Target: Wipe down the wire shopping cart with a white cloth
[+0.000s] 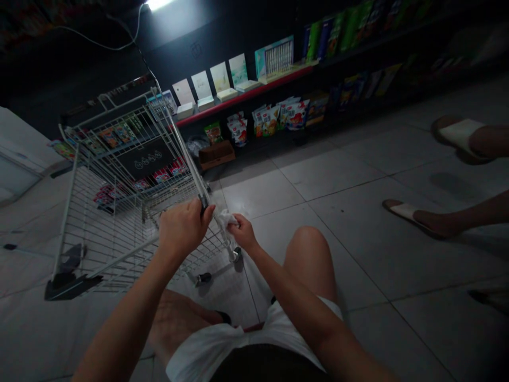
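A wire shopping cart [119,196] fills the left side of the view, with a dark sign panel on its far side. My left hand [182,223] is closed over the cart's upper rim at the near right corner. Lower and a little to the right, my right hand [243,232] pinches a crumpled white cloth or tissue [227,217] against the cart's side bars. Which of the two materials it is, I cannot tell. Below the hands, a caster wheel [237,253] rests on the tiled floor. My bent knees are under my arms.
A dark shelf with a red edge [238,100] runs behind the cart, carrying upright cards and boxes. Snack bags [294,114] and an open cardboard box [217,154] sit low beneath it. At the right stands another person, whose shoes [413,215] show on the tiles.
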Demonstrator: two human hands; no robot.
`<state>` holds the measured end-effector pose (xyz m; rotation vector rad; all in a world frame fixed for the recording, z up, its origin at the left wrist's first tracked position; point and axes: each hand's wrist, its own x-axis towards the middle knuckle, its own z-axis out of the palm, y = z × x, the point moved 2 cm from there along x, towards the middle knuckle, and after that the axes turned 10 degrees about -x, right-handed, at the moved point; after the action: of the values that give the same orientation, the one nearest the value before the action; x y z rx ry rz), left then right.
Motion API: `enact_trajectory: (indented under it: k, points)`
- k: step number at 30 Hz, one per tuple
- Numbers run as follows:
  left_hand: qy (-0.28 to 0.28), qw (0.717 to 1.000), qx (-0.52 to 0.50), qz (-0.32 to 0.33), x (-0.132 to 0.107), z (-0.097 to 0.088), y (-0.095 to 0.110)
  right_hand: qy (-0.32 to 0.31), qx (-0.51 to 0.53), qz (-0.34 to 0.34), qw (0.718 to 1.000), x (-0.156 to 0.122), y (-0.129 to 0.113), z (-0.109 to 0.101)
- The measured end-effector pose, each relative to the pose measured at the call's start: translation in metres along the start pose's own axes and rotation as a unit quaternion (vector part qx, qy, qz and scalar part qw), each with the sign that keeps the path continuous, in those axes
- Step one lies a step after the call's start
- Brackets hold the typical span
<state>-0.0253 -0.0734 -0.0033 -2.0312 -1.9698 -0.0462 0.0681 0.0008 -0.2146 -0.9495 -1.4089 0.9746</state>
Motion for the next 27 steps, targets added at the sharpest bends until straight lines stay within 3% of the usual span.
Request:
enact_trajectory:
  k: [2, 4, 6, 8, 10, 14, 16, 18, 21, 23, 25, 27]
  points:
    - [0.006, 1.0, 0.007, 0.006, -0.009, -0.001, -0.006, 0.026, 0.023, -0.025, 0.999, 0.0, -0.019, -0.002]
    - [0.018, 1.0, 0.009, 0.016, -0.018, -0.002, -0.012, 0.039, 0.054, -0.107, 0.992, 0.004, -0.055, -0.002]
    - [0.033, 0.999, 0.005, 0.036, -0.026, -0.002, -0.018, 0.022, 0.067, -0.186, 0.98, 0.007, -0.094, 0.002]
    - [0.05, 0.997, -0.005, 0.061, -0.034, -0.002, -0.025, -0.011, 0.066, -0.235, 0.97, 0.005, -0.117, 0.01]
    - [0.074, 0.994, -0.01, 0.083, -0.042, -0.002, -0.032, -0.039, 0.054, -0.256, 0.964, -0.003, -0.114, 0.021]
    - [0.144, 0.981, -0.012, 0.13, -0.06, -0.004, -0.046, -0.065, -0.005, -0.244, 0.968, -0.027, -0.063, 0.038]
    - [0.167, 0.974, -0.016, 0.154, -0.067, -0.006, -0.051, -0.071, -0.022, -0.221, 0.972, -0.032, -0.048, 0.039]
    - [0.174, 0.97, -0.021, 0.166, -0.072, -0.007, -0.054, -0.056, -0.008, -0.214, 0.975, -0.027, -0.057, 0.036]
    - [0.179, 0.967, -0.031, 0.179, -0.078, -0.008, -0.057, -0.03, 0.021, -0.266, 0.963, -0.008, -0.103, 0.033]
    - [0.181, 0.965, -0.034, 0.184, -0.082, -0.009, -0.059, -0.054, 0.026, -0.311, 0.949, 0.003, -0.13, 0.038]
    - [0.181, 0.966, -0.042, 0.183, -0.086, -0.01, -0.062, -0.09, 0.024, -0.331, 0.939, 0.006, -0.137, 0.049]
    - [0.181, 0.965, -0.058, 0.181, -0.091, -0.011, -0.066, -0.104, 0.019, -0.323, 0.94, -0.001, -0.122, 0.06]
